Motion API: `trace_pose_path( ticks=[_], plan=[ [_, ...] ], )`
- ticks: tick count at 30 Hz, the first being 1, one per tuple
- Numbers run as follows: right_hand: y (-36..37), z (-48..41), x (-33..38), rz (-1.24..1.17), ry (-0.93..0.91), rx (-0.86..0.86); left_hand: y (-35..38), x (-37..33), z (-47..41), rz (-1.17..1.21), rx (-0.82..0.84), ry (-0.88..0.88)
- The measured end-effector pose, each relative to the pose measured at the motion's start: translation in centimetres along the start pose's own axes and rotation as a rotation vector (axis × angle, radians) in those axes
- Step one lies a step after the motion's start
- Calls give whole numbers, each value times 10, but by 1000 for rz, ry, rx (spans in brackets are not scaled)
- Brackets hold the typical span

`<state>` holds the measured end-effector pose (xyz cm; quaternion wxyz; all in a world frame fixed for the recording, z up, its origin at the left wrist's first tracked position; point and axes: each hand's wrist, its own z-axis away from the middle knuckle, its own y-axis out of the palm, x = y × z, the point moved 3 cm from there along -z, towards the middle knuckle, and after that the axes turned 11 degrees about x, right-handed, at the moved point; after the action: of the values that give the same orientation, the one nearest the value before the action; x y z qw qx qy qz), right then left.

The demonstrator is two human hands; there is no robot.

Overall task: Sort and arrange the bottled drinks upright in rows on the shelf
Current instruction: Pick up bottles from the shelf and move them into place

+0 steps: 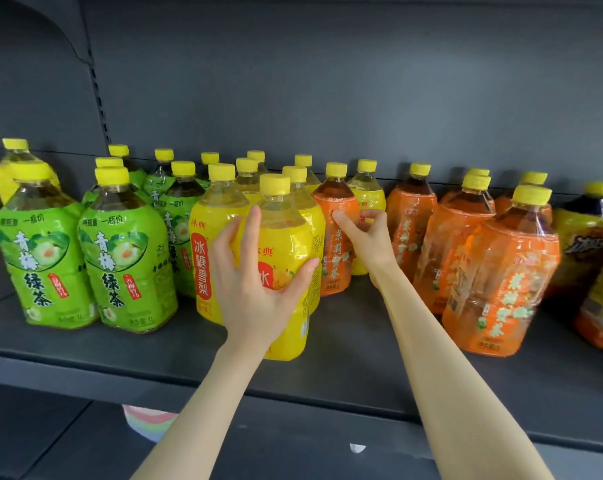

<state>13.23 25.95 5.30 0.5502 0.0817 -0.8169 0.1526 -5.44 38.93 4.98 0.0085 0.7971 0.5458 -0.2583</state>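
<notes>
Behind the front yellow bottle (289,244), a dark grey back wall (328,81). Under it, a long grey shelf (345,344), with that bottle upright close to the front edge. To the right of it and well apart, a bunch of orange bottles (501,289), all upright. To the left of it, a bunch of green bottles (127,265), upright too, two at the front and more behind. Just behind it and on its left, more yellow bottles (217,216), packed close. Far off to its right, past the orange ones, dark bottles (584,244) at the edge of the view. Just to the right of it and a bit further back, one lone orange bottle (334,258), upright. On the front of the front yellow bottle, the left hand (255,289), spread wide and wrapped round it, fingers up its left side, thumb across to its right side. To its right, the right hand (366,237), narrow and curled, gripping the lone orange bottle near the top of the label, thumb on the front. Below the front yellow bottle, on a lower shelf (68,438), a small pale stack (147,420), too blurry to name. On top of that bottle, a yellow cap (274,184), like on every other bottle. Down low to its right, a tiny white scrap (357,447).
</notes>
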Motion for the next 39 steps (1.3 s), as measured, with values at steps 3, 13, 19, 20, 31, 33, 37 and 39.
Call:
trace_pose_path(
  ticks=[3, 13, 19, 20, 31, 33, 37, 39],
  plan=[
    [2, 3, 3, 75, -11, -17, 0, 0, 0, 5, -3, 7],
    [-4, 21, -7, 6, 13, -60, 0, 0, 0, 11, 4, 12],
    [1, 32, -2, 90, 70, 5, 1, -1, 1, 1, -13, 21],
    [-3, 39, 1, 111, 69, -12, 1, -1, 1, -3, -16, 27],
    [-1, 139, 22, -193, 11, -44, 11, -9, 5, 41, 41, -21],
    [5, 148, 28, -228, -9, -75, 7, -11, 12, 129, 114, -45],
    [14, 166, 41, -245, -52, -88, -12, -12, 36, 338, 211, -155],
    [22, 176, 49, -250, -82, -65, -28, -15, 44, 385, 213, -197]
  ],
)
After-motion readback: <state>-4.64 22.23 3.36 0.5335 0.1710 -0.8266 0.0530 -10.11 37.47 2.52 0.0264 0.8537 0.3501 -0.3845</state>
